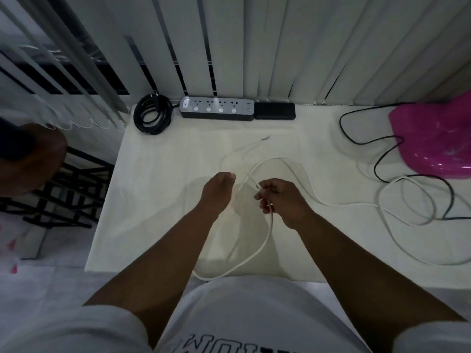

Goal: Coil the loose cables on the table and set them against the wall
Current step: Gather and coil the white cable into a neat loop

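Observation:
A long white cable (pixel 288 163) loops across the middle of the white table (pixel 158 200). My right hand (pixel 283 200) is closed on it, with one strand hanging down from the fist toward the table's front edge. My left hand (pixel 216 189) hovers just left of the crossing strands, fingers together, and whether it grips a strand is hidden. The same white cable trails right into loose loops (pixel 407 200), tangled with a loose black cable (pixel 382 154). A coiled black cable (pixel 151 114) lies at the back left by the blinds.
A black-and-grey power strip (pixel 216 108) and a black box (pixel 275 111) sit along the back under white vertical blinds (pixel 280 47). A pink plastic bag (pixel 433 141) lies at the right. A black rack (pixel 63 194) stands left of the table.

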Demonstrator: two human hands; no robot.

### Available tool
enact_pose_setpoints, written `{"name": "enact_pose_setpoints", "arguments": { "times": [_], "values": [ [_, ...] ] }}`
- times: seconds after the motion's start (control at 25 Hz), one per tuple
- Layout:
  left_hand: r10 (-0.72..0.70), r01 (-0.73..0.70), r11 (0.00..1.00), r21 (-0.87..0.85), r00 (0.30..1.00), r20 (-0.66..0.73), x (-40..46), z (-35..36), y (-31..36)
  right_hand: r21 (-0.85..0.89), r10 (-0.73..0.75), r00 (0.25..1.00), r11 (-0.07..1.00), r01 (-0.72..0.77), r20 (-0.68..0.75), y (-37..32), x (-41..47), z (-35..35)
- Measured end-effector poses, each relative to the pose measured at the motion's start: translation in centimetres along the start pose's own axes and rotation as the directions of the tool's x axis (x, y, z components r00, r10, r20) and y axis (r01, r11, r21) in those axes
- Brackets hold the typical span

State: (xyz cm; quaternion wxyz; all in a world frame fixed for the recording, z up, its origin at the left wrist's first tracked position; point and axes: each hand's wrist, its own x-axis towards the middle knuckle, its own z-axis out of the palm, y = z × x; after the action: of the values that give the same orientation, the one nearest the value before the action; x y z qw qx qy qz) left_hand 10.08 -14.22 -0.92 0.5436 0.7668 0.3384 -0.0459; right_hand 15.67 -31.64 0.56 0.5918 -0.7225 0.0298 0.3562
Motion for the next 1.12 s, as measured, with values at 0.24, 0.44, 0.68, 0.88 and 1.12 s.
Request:
{"name": "enact_pose_setpoints", "arguments": {
  "times": [0.24, 0.44, 0.68, 0.88, 1.12],
  "values": [
    [-0.186, 0.214, 0.550, -0.808, 0.974, 0.131, 0.4, -2.1, 6.7, -0.003, 0.070, 0.947, 0.997, -0.072, 0.314, 0.5, -1.2, -0.8],
    [-0.198, 0.058, 0.534, -0.844, 0.978, -0.058, 1.1, -6.0, 8.4, 0.116, 0.132, 0.969, 0.981, -0.159, 0.209, 2.6, -0.9, -5.1],
    [-0.197, -0.018, 0.453, -0.891, 0.973, -0.119, 1.9, -9.4, 7.6, -0.091, 0.175, 0.984, 0.980, -0.179, -0.044, 4.6, -1.2, -11.6],
    [-0.138, -0.008, 0.643, -0.766, 0.983, -0.125, 1.5, -8.5, 7.6, -0.019, 0.234, 0.933, 0.968, -0.248, -0.274, 3.1, -0.1, -12.5],
    [-0.033, 0.045, 0.715, -0.698, 0.999, 0.030, 0.7, -5.6, 8.0, 0.537, 0.117, 0.988, 0.843, -0.043, -0.103, -5.3, -0.1, -7.6]
  ]
}}
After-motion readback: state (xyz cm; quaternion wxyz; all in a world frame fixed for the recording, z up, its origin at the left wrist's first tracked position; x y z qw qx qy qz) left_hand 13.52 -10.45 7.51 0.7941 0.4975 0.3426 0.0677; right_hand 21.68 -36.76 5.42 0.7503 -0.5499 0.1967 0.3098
